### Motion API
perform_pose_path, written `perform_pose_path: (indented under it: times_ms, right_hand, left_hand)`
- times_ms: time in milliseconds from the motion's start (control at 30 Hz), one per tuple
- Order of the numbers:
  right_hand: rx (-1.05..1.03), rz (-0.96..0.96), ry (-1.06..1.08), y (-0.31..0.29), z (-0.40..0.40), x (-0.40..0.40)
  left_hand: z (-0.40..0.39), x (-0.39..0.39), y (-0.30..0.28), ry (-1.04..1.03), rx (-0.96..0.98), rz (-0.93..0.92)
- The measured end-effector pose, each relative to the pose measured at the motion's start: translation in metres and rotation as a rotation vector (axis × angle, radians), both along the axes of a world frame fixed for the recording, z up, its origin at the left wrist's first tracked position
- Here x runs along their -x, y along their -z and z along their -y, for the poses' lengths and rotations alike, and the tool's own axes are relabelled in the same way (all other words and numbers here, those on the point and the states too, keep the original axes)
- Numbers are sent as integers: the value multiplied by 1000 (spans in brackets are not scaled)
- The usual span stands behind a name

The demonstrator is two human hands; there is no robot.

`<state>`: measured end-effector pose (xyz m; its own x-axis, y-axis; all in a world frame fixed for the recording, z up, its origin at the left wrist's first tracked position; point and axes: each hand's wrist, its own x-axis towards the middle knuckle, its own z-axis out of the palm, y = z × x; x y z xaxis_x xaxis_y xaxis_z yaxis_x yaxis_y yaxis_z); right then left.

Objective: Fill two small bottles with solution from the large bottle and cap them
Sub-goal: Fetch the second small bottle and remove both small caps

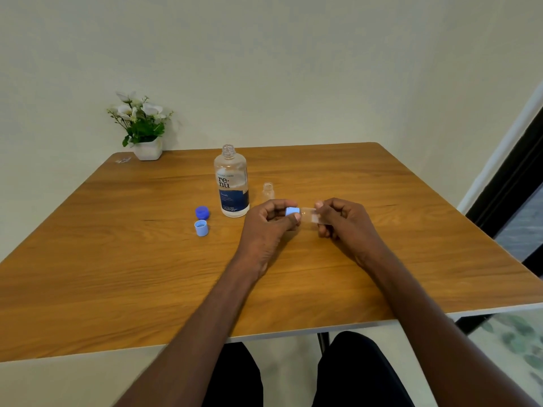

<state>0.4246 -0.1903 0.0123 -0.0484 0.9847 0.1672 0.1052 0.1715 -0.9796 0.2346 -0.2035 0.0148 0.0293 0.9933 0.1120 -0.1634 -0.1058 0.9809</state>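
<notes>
Worktop (117, 259) showing orange-brown woodgrain, loose caps (201, 228) showing light and dark blue, large bottle (232, 183) showing clear with navy label.

Wooden table (117, 259); white pot of artificial white flowers (142, 127) at its far-left corner, small clear wrapper (122, 160) just beside the pot

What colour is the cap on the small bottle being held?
Light blue; the cap shows in the head view, pinched by the left hand.

Small bottle (308, 215) sideways between left hand (269, 223) and right hand (342, 221).
</notes>
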Motion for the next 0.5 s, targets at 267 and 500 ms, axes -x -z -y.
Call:
perform_pose_path:
  times_ms: [267, 500]
  right_hand:
    - [26, -32, 0, -3, 0, -1]
    - [12, -7, -31, -5, 0, -5]
  left_hand:
    - [0, 0, 0, -32, 16, 32]
    - [-1, 0, -1, -24, 31, 24]
